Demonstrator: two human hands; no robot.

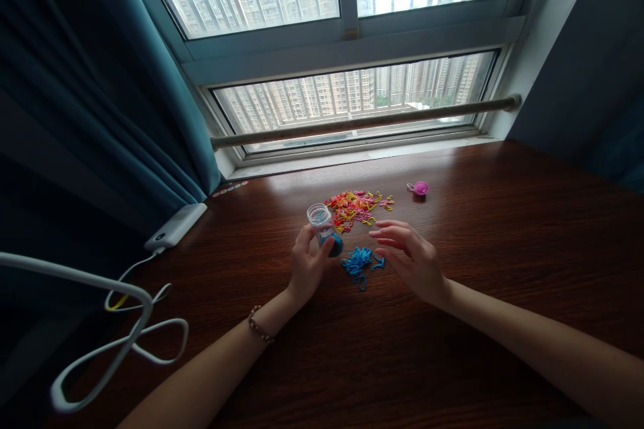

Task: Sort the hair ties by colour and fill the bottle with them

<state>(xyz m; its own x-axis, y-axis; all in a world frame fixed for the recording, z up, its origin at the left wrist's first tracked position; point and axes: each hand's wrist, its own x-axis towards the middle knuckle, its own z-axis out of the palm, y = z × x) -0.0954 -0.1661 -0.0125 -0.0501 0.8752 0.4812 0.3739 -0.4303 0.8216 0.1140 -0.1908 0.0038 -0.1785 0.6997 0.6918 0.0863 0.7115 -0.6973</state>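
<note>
My left hand (308,260) is wrapped round a small clear jar (322,220), which is tilted with its open mouth up and away from me. Blue pieces show in the jar's lower part. Close to its right lies a small heap of blue loops (358,260), perhaps rubber bands or little clips. My right hand (408,256) hovers beside that heap, fingers apart, with nothing visible in it. Behind the jar spreads a pile of red, yellow and pink loops (355,208). A pink lid (420,188) with a strap rests farther back on the right.
The dark wooden table (503,228) reaches to a window with a metal bar (367,123) across it. At the left edge sit a white power bank (176,226) with a cable and a looping white tube (135,335). A blue curtain (151,114) hangs there.
</note>
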